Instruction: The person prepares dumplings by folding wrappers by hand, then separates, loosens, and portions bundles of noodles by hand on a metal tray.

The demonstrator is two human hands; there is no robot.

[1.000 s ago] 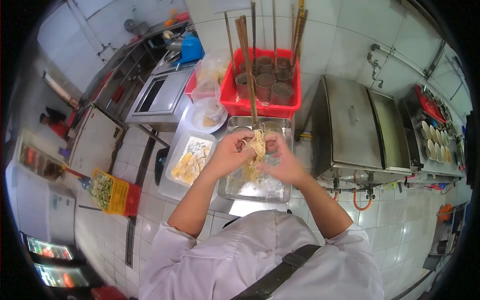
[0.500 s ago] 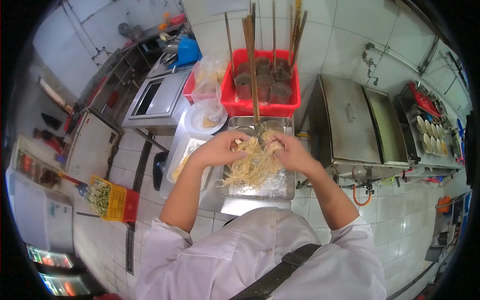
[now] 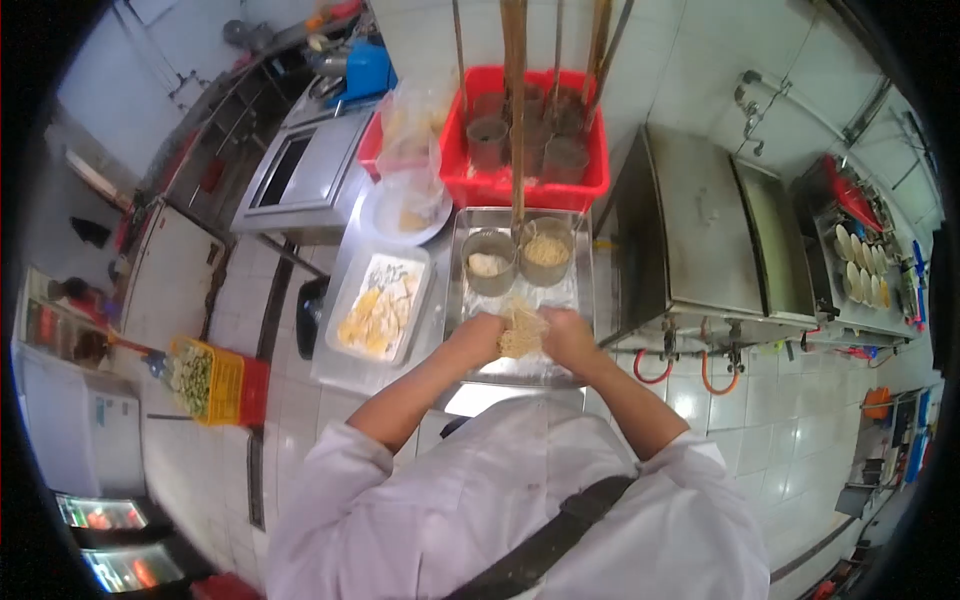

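nearest the body, the noodles (image 3: 521, 330) form a loose, tangled bundle between the two hands, over the near part of the metal tray (image 3: 565, 293). the left hand (image 3: 570, 340) is closed, its fingers bunched on one side of the strands; the right hand (image 3: 478, 340) is closed likewise on the other. individual fingertips cannot be told. the strands are judged light, soft and limp, apt to trail or tear if pulled hard; a broad, gentle hold at both sides of the bundle suits them best.

beyond the hands, two strainers stand side by side in the tray: the left strainer (image 3: 492, 283) contains a pale lump, the right strainer (image 3: 548, 272) noodles. beside the tray, on the tabletop (image 3: 345, 372), a white tray (image 3: 416, 300) bears yellow pieces (image 3: 375, 315). farther back, a red tub (image 3: 525, 192) holds more strainers, handles upright.
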